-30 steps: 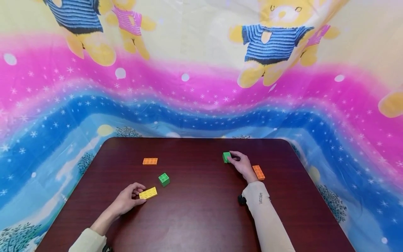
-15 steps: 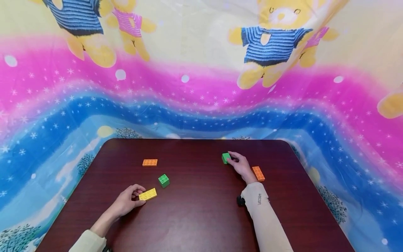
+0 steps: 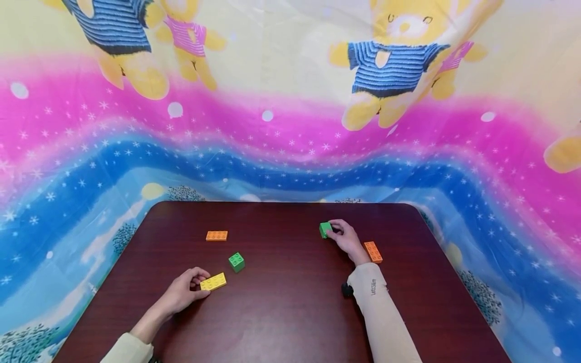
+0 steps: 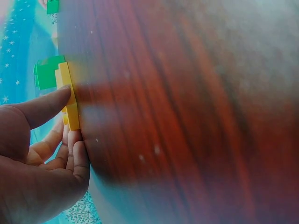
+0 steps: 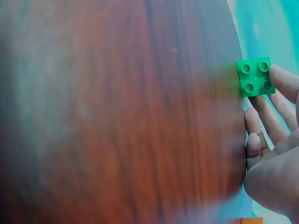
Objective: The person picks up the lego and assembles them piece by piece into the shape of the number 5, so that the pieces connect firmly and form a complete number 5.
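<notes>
My left hand [image 3: 183, 291] pinches the near left end of a flat yellow toy brick [image 3: 213, 282], thumb along its near side and fingers behind. In the left wrist view this yellow brick [image 4: 71, 109] lies low over the table, its studs facing away from the wrist. Just beyond it sits a green square brick [image 3: 236, 261], studs up. At the back right, my right hand [image 3: 347, 239] grips a second green square brick [image 3: 325, 230] between thumb and fingers. The right wrist view shows that green brick's [image 5: 256, 77] studded face turned toward the wrist, so it is on its side.
A flat orange brick [image 3: 217, 236] lies at the back left of the dark wooden table [image 3: 281, 302]. Another orange brick [image 3: 373, 252] is right beside my right wrist. A patterned curtain [image 3: 290, 136] hangs close along the table's back and side edges.
</notes>
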Action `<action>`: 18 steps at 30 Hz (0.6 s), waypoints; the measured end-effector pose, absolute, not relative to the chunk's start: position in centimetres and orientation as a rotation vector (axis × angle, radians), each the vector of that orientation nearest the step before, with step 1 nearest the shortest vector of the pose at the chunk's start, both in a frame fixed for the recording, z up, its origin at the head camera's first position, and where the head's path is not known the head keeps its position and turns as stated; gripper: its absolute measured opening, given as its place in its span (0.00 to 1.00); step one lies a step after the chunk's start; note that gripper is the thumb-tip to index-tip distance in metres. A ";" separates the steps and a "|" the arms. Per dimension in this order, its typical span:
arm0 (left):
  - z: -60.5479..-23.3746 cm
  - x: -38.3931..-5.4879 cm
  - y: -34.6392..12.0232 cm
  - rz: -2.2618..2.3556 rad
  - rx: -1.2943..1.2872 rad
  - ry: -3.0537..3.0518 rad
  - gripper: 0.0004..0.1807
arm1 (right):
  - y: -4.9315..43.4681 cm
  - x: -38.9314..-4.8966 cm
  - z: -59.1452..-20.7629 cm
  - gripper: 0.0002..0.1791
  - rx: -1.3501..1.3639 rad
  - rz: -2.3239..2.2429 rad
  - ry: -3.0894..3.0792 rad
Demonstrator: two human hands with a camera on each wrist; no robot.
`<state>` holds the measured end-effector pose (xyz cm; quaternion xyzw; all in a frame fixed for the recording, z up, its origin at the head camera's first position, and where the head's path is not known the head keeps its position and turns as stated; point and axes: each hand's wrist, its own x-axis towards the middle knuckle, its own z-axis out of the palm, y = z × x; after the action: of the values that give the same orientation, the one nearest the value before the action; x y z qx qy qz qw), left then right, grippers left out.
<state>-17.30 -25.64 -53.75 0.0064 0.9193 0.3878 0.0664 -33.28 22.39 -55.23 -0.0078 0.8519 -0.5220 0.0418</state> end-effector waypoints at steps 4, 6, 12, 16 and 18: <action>-53.8 -17.3 -25.7 1.169 0.052 2.788 0.18 | 22.4 -33.1 -55.1 0.24 -0.011 -1.615 2.595; -53.8 -17.3 -25.8 1.157 0.073 2.801 0.18 | 22.4 -33.1 -55.1 0.24 -0.011 -1.613 2.595; -53.7 -17.4 -25.7 1.102 0.139 2.841 0.16 | 22.3 -33.0 -54.9 0.25 -0.010 -1.624 2.582; -53.5 -17.3 -25.5 1.087 0.191 2.855 0.16 | 22.3 -33.0 -54.9 0.25 -0.004 -1.621 2.586; -53.4 -17.2 -25.4 1.084 0.219 2.862 0.15 | 22.4 -33.0 -54.9 0.25 -0.004 -1.625 2.587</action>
<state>-17.25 -25.40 -53.37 0.0712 0.9321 0.3531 0.0364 -33.02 22.36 -54.93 -0.0012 0.8460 -0.5314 0.0435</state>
